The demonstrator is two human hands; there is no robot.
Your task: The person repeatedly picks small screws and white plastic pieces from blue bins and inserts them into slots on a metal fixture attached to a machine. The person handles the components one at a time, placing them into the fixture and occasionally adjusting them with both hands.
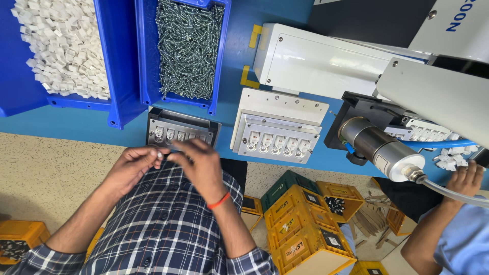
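- Head view: a blue worktop [122,130] carries two blue bins along its far edge, white plastic pieces [63,46] and screws [187,48], within easy reach.
- My left hand [133,165] pinches a small white piece [160,154] at the near edge, just before the grey fixture [181,127].
- My right hand [199,165] curls beside it, steadying; its fingers are blurred, grip unclear.
- A co-worker's hand [464,179] rests by the right edge.

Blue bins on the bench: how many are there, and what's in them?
2. One blue bin at top left holds small white plastic pieces; the other blue bin right beside it holds metal screws. More may lie beyond the frame.
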